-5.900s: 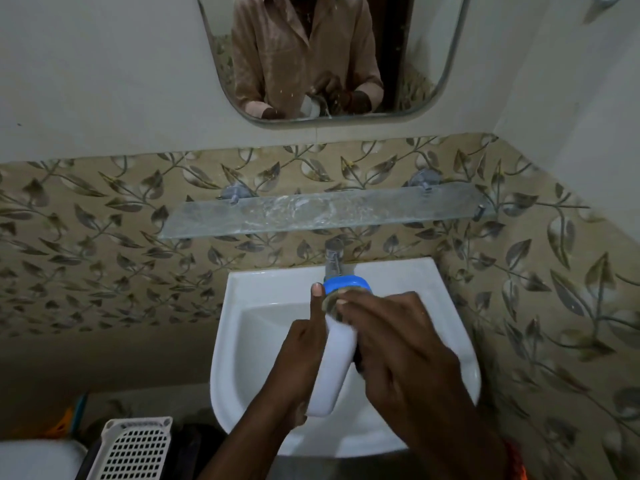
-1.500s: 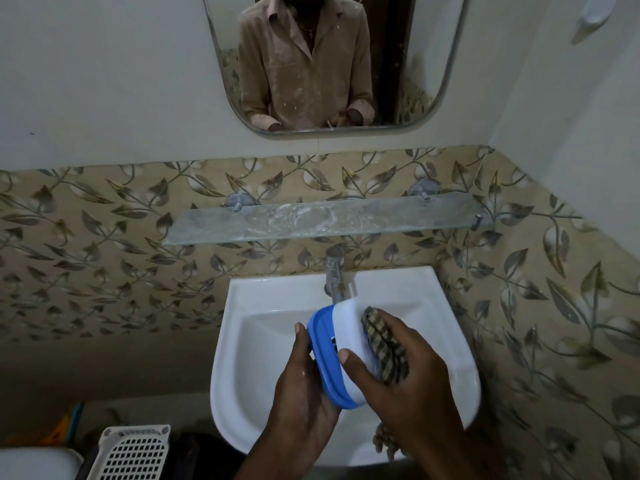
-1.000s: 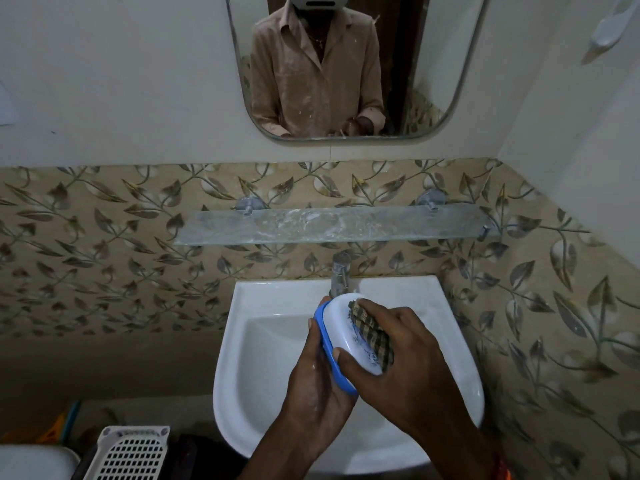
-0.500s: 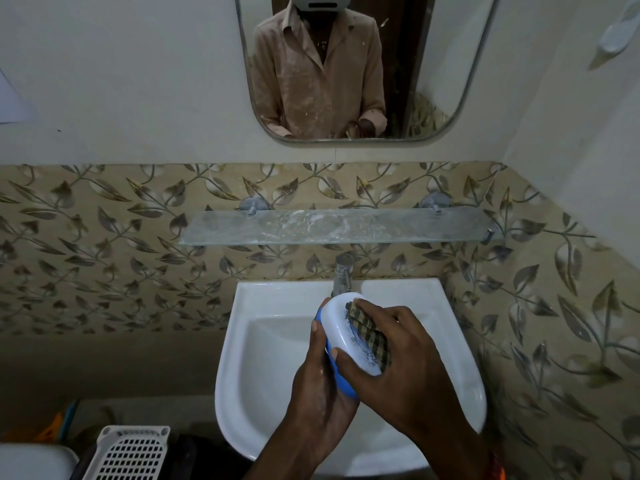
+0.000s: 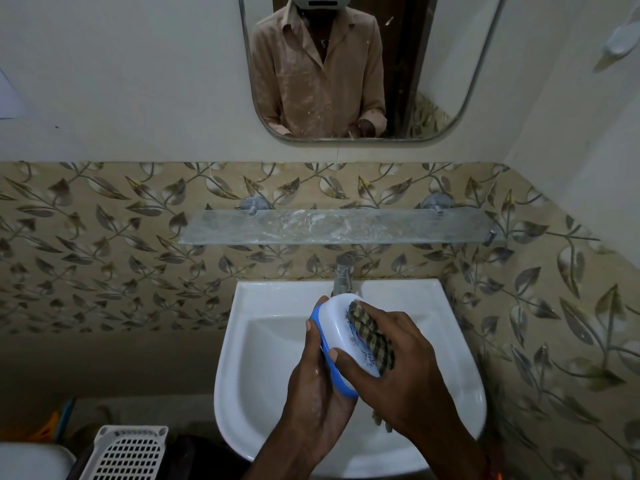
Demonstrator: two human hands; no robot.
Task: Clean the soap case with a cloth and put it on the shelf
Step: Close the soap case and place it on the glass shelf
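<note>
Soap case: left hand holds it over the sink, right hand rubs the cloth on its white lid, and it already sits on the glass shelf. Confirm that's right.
Not quite. The head view shows the soap case not on the shelf: the left hand holds it over the sink, while the right hand rubs the cloth on its white lid.

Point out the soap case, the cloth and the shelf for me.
soap case (image 5: pixel 341 327): head view, on its white lid.
cloth (image 5: pixel 370 336): head view, on the checked fold under the right fingers.
shelf (image 5: pixel 415 228): head view, on its bare glass top.
</note>
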